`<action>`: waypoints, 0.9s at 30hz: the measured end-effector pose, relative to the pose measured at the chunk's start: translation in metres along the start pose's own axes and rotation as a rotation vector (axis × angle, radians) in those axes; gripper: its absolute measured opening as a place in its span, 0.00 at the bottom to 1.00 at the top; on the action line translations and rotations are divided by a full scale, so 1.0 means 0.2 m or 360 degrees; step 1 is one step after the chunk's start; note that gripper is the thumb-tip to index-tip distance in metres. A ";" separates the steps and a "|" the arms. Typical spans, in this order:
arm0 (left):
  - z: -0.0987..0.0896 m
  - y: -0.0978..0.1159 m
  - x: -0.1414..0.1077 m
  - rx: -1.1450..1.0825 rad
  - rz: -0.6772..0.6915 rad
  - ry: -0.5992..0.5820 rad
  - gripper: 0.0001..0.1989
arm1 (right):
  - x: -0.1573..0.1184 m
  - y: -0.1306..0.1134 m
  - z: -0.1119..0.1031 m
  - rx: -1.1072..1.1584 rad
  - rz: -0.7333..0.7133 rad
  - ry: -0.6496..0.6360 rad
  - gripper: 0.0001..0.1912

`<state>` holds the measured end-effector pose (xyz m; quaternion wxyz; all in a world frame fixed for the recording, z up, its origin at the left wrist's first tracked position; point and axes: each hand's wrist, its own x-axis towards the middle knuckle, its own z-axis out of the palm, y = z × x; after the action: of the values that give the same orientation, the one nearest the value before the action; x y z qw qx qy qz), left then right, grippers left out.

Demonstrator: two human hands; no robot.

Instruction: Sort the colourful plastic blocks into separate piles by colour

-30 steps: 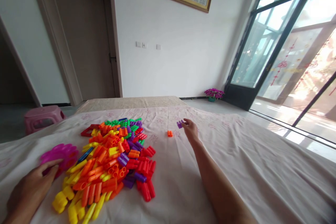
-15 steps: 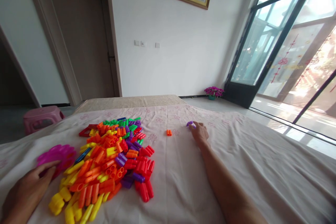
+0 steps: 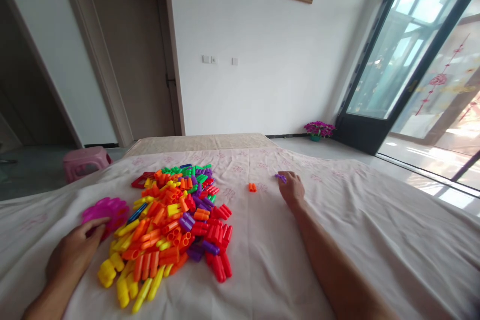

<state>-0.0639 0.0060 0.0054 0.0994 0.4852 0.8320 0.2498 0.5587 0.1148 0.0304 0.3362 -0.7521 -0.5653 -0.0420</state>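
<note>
My left hand [image 3: 77, 247] grips the near edge of a magenta scalloped dish [image 3: 103, 210], thumb and fingers pinched on it. The dish holds some red or orange pieces, partly hidden by my fingers. Beside it spreads a large pile of plastic tube-shaped building blocks [image 3: 172, 225] in yellow, orange, red, purple, green and blue. My right hand [image 3: 293, 188] is stretched far out over the cloth, its fingers closed on a small purple building block [image 3: 281, 178], partly hidden. To the left of that hand, a small orange block [image 3: 252, 188] lies alone on the cloth.
A pale, creased cloth [image 3: 270, 260] with pink flower prints covers the surface under everything. Beyond its far edge is a beige covered surface [image 3: 202, 143]. A pink stool [image 3: 88, 162] stands on the floor at the left, and a potted magenta plant [image 3: 318, 130] by the glass door.
My view has turned a little left, so everything appears shifted right. Both hands stay at the dish and the purple block; the purple block looks slightly turned under my fingers.
</note>
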 end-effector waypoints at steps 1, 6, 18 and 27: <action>-0.01 0.02 -0.01 0.0000 -0.0028 0.0014 0.29 | -0.02 -0.06 0.00 0.0133 -0.0108 -0.0071 0.15; -0.01 0.03 0.00 0.0029 -0.0081 0.0024 0.28 | -0.23 -0.46 0.05 0.0720 -0.0623 -0.0628 0.15; 0.01 -0.01 0.02 0.0029 -0.0033 -0.0017 0.31 | -0.53 -0.87 0.13 0.0630 -0.1337 -0.0769 0.18; -0.01 0.00 0.02 0.0087 -0.0043 0.0016 0.29 | -0.38 -0.69 0.18 0.1024 -0.0653 -0.0626 0.20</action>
<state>-0.0668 0.0098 0.0070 0.0853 0.4753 0.8454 0.2281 0.3987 0.0914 0.0333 0.4242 -0.4746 -0.7408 0.2146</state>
